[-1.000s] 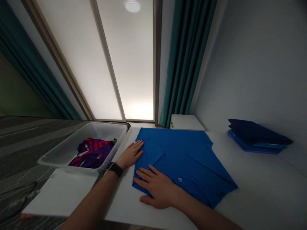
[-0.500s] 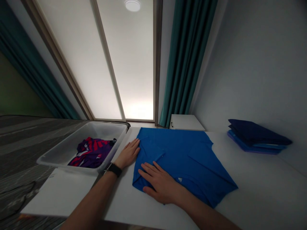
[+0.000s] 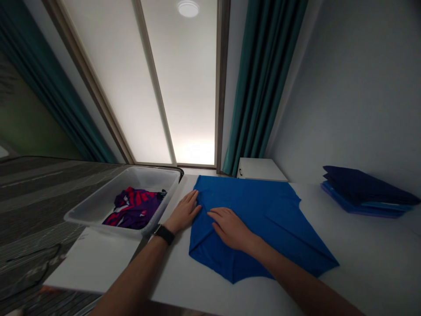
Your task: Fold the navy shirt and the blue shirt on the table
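A blue T-shirt (image 3: 263,206) lies spread on the white table (image 3: 177,281), its left side folded inward. My left hand (image 3: 183,213), with a black watch (image 3: 164,234) on the wrist, rests at the shirt's left edge with the fingers stretched out. On top of the folded part lies my right hand (image 3: 228,228), palm down and fingers extended. My right forearm covers part of the shirt's near edge. Neither hand grips the cloth.
Left of the table, a clear plastic bin (image 3: 82,216) holds crumpled purple and red clothing (image 3: 136,208). A stack of folded blue garments (image 3: 365,191) sits at the right by the wall. Behind the table stands a white cabinet (image 3: 261,169).
My right hand has slid away from me across the folded part of the shirt. My left hand stays at the left edge. The whole view has shifted slightly.
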Motion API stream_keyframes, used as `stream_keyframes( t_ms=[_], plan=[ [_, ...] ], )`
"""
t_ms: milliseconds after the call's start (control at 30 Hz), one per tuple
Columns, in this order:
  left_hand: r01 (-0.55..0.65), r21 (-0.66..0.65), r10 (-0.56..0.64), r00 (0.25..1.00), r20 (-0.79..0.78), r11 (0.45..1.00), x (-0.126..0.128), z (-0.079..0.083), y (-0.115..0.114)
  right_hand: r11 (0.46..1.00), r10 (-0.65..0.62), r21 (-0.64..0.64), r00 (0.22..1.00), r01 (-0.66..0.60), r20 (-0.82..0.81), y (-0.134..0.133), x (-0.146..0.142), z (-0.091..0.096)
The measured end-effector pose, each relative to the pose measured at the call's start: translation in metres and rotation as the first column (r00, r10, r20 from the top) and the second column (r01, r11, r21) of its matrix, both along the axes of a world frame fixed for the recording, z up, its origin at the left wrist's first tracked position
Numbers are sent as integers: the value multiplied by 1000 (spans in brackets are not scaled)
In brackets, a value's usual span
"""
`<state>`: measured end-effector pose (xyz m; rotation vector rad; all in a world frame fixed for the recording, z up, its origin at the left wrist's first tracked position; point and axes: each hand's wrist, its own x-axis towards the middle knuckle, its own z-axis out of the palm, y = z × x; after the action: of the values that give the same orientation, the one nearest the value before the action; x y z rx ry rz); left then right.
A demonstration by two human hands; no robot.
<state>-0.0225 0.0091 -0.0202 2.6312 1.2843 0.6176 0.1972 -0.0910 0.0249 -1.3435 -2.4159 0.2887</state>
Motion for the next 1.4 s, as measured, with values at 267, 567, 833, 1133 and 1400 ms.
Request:
stream_keyframes(
  t_ms=[267, 567, 833, 1133, 1400],
  plan=[
    [48, 32, -42, 987, -152, 998, 2, -3, -8, 898, -440, 91, 865, 431, 242, 80, 1, -6],
    [41, 5, -39, 978, -206, 999, 3, -1, -9, 918, -385, 27, 870, 396, 308, 85, -3, -17],
    [22, -22, -26, 973, -227, 1000, 4, 1, -11, 903, -415, 29, 851, 429, 321, 82, -3, -9],
    [-37, 63, 47, 985, -166, 997, 14, 16, -17, 970, -242, 92, 943, 227, 229, 63, 18, -12],
    [-16, 96, 36, 976, -214, 995, 43, 0, -41, 999, -10, -42, 974, 20, 228, 39, 17, -36]
  ],
)
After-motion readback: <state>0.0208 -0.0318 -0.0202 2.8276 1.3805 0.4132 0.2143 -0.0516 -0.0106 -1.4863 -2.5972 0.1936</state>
